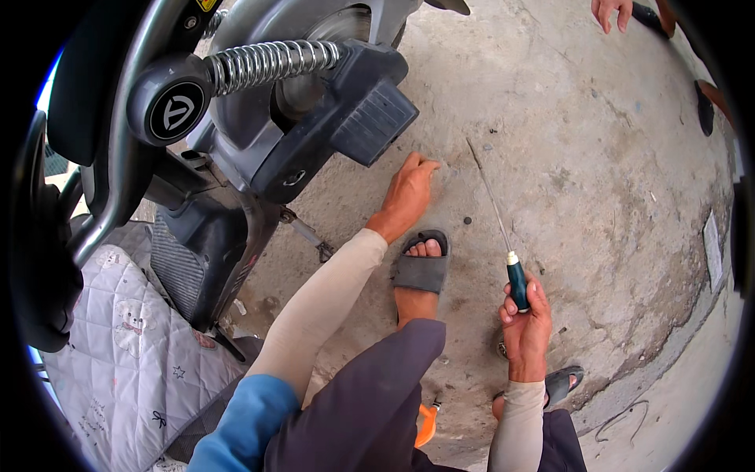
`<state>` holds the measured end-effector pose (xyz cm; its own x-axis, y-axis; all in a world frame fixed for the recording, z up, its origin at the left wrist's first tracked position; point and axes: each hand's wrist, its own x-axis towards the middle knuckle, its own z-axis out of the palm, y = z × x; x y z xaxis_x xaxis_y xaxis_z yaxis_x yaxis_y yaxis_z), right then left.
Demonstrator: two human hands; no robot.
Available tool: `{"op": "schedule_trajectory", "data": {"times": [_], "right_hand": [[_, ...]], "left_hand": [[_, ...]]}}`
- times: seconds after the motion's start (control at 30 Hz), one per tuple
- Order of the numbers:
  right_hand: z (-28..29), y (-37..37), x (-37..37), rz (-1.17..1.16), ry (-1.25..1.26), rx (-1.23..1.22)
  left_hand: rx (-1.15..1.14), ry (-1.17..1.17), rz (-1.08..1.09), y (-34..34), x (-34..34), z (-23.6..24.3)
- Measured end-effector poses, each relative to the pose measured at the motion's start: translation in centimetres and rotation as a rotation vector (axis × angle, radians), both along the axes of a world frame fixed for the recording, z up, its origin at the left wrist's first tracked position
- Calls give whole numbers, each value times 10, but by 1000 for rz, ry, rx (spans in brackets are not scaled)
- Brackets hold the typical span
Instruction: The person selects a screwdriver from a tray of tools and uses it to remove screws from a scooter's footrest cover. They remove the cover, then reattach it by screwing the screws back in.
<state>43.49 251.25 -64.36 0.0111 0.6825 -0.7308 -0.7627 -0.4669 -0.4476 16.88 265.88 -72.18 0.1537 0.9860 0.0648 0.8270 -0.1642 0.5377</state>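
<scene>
Right hand (527,330): palm turned up, fingers closed round the dark green handle of a long-shafted hand tool (516,280) with a whitish collar. Its thin metal shaft points away from me, slanting a little left, above the rough grey concrete floor (613,189). Whether the tip touches the ground, I cannot tell.

Left hand (407,193): reached forward, back of the hand up, fingers curled in and narrow, thumb side hidden. Whether something small sits between the fingertips, I cannot tell. It is near the ribbed black plastic block (379,122) on the grey-and-black two-wheeled vehicle (271,161), with a visible gap between them.

On the vehicle, upper left: a shiny silver coil spring (271,66), slanting across. Below it, a white quilted cloth printed with small bears (130,330).

My left foot, in a dark grey open-toed sandal (420,272), is planted between my forearms. A small dark round piece (467,221) lies on the concrete just beyond it. Something orange (427,425) shows beside my dark trousers (362,393). Upper right edge: another person's hand (612,12), well apart from mine.
</scene>
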Motion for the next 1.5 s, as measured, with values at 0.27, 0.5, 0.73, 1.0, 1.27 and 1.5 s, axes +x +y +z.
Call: {"op": "schedule_trajectory", "data": {"times": [0.27, 0.5, 0.73, 1.0, 1.27, 1.5], "right_hand": [[-2, -31, -14, 238, -149, -69], [11, -50, -36, 382, -283, 15], [20, -66, -40, 466, -391, 130], [19, -68, -42, 479, -432, 137], [16, -61, -34, 456, -413, 142], [15, -66, -33, 446, -471, 152]], "left_hand": [[-514, -794, 553, -84, -62, 31], [-409, -1593, 596, -117, -80, 61], [-408, -1638, 571, -139, -98, 86], [-432, -1618, 563, -149, -107, 88], [-457, -1593, 535, -141, -102, 93], [-448, -1593, 543, -139, -93, 96]]}}
